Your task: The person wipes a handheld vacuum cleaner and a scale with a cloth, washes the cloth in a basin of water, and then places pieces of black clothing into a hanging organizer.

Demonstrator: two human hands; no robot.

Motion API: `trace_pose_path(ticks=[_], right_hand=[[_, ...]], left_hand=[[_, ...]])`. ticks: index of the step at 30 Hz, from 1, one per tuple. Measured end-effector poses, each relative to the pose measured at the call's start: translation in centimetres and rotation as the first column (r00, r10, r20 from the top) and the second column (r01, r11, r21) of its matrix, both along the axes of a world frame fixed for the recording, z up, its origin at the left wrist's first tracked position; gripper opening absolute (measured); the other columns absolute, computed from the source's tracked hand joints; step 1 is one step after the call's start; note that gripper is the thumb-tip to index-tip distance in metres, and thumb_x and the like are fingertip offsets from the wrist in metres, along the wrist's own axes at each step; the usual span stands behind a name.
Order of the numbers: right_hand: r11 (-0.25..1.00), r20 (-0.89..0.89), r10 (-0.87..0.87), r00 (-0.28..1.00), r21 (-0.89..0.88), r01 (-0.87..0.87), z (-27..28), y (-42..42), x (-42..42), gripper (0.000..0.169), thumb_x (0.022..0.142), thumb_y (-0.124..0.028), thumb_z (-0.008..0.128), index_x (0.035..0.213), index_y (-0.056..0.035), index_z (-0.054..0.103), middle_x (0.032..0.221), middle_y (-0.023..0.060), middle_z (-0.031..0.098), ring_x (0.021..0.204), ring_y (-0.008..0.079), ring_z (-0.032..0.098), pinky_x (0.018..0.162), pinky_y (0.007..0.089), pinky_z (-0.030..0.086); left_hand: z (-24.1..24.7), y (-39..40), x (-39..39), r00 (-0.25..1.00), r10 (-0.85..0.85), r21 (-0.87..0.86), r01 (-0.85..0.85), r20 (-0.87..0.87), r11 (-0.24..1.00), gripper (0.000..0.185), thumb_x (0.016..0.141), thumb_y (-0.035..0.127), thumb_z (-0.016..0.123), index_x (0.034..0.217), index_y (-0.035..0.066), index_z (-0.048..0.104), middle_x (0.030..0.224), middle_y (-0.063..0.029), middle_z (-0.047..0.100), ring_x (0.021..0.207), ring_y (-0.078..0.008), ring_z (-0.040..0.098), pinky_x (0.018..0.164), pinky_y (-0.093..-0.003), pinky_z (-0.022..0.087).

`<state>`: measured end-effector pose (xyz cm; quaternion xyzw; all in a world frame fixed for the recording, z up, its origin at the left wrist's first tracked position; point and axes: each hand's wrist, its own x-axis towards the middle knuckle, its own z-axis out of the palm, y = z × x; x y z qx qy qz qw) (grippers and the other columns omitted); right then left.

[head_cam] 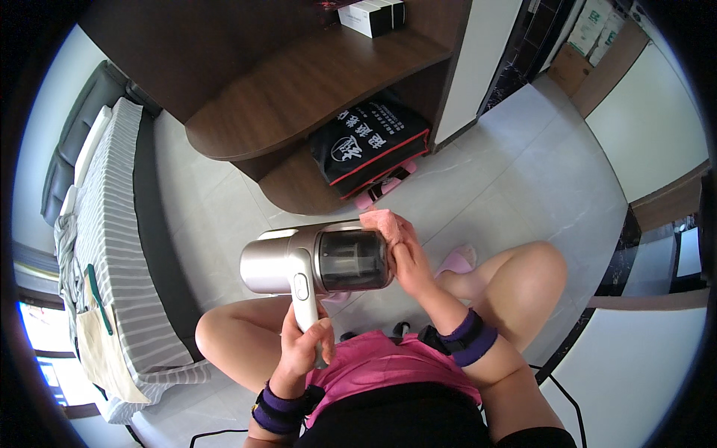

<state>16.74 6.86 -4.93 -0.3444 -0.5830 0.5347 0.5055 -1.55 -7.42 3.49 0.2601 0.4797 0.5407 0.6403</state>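
Note:
A handheld vacuum cleaner with a silver-brown body and a clear dark dust cup is held above my lap. Its white handle is gripped by my left hand, which is closed around it below the button. At the dust cup's right end, my right hand presses a pink cloth against the vacuum's upper edge. Part of the cloth is hidden under the fingers.
Ahead stands a dark wooden shelf unit with rounded shelves, bearing a black bag and a white-and-black box. Pink slippers lie by its base. A bed with striped bedding is at left, cardboard boxes at far right.

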Motion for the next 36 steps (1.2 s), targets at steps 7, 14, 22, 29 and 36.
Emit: trace_pose_path(ticks=[7, 14, 22, 29, 36], right_hand=[[0.966, -0.097, 0.117, 0.988, -0.222, -0.136, 1.1, 0.0, 1.0, 0.033, 0.093, -0.007, 0.038, 0.117, 0.0003, 0.059, 0.134, 0.0130, 0.047, 0.126, 0.0215, 0.043, 0.105, 0.0325, 0.034], [0.977, 0.053, 0.197, 0.979, -0.094, -0.192, 0.5, 2.2, 2.2, 0.030, 0.090, -0.009, 0.041, 0.109, 0.0032, 0.060, 0.135, 0.0137, 0.047, 0.123, 0.0226, 0.047, 0.104, 0.0337, 0.036], [0.968, -0.123, 0.224, 0.967, -0.091, -0.235, 1.2, 3.4, 1.9, 0.022, 0.080, 0.006, 0.060, 0.101, 0.0006, 0.063, 0.130, 0.0087, 0.052, 0.108, 0.0138, 0.056, 0.089, 0.0254, 0.046], [0.957, 0.215, 0.211, 0.954, 0.155, -0.246, 1.5, 3.7, 2.6, 0.011, 0.085, -0.010, 0.067, 0.091, -0.0011, 0.070, 0.125, 0.0113, 0.058, 0.103, 0.0227, 0.061, 0.087, 0.0329, 0.049], [0.972, 0.293, 0.021, 0.956, 0.219, -0.088, 2.2, 1.4, 2.9, 0.022, 0.093, -0.017, 0.055, 0.104, -0.0019, 0.068, 0.124, 0.0156, 0.056, 0.111, 0.0297, 0.056, 0.094, 0.0377, 0.045]], left_hand=[[-0.7, -0.1, -1.1, 0.997, -0.060, 0.030, 0.062, -0.053, 0.998, 0.021, 0.086, -0.006, 0.052, 0.103, 0.000, 0.041, 0.060, -0.0081, 0.050, 0.037, -0.0174, 0.049, 0.038, -0.0281, 0.045], [-0.9, -1.1, -1.0, 0.981, -0.178, -0.023, 0.177, -0.080, 0.984, 0.032, 0.083, -0.009, 0.056, 0.109, 0.001, 0.040, 0.074, -0.0080, 0.052, 0.044, -0.0147, 0.053, 0.040, -0.0263, 0.046], [-0.7, -1.2, -1.1, 0.968, -0.198, -0.043, 0.194, -0.151, 0.980, 0.038, 0.083, -0.008, 0.057, 0.115, 0.000, 0.040, 0.081, -0.0072, 0.052, 0.047, -0.0123, 0.052, 0.041, -0.0249, 0.046], [-1.4, -1.3, -1.6, 0.977, -0.168, -0.025, 0.166, -0.132, 0.986, 0.030, 0.083, -0.009, 0.057, 0.108, -0.001, 0.043, 0.074, -0.0067, 0.052, 0.045, -0.0132, 0.052, 0.039, -0.0253, 0.046], [-1.6, -0.9, -1.8, 0.986, -0.147, -0.008, 0.147, -0.076, 0.989, 0.022, 0.084, -0.006, 0.055, 0.102, -0.002, 0.042, 0.062, -0.0080, 0.051, 0.037, -0.0170, 0.050, 0.037, -0.0271, 0.044]])
